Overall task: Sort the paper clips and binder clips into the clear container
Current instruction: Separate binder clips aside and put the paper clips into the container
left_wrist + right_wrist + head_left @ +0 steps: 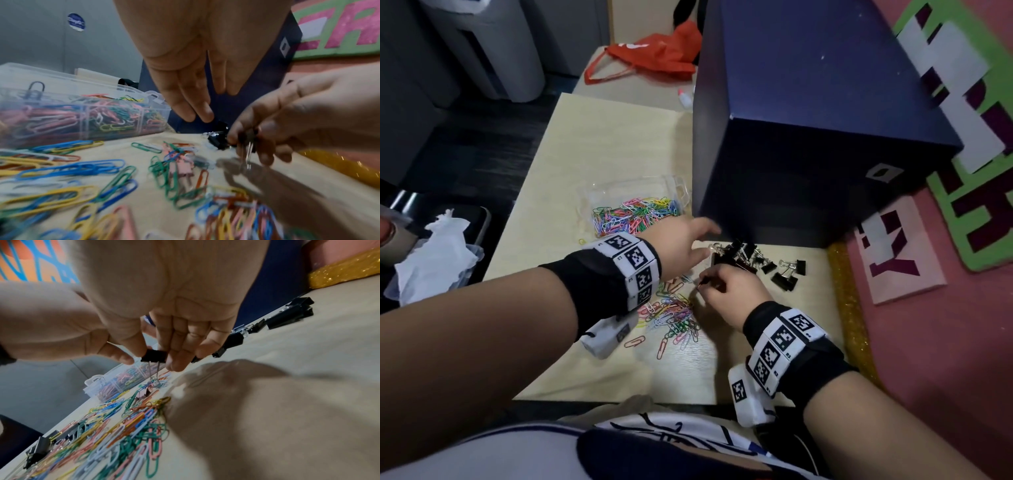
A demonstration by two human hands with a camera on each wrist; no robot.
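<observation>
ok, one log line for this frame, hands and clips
right hand: pinches binder clip | left hand: open, empty | clear container: paper clips inside

Landmark: dark blue box [825, 113], standing on the pale wood table [602, 137] at its far right. Left of the box at the back, an orange bag [654, 51]. Just right of it, a gold glitter strip [849, 308]; beyond that a pink mat [928, 342] with green lettered sheets [979, 205]. Far left of the box, crumpled white tissue [434, 253].

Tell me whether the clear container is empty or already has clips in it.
Partly full: the clear container holds a heap of colored paper clips across its compartments, and its lid is off.
</observation>
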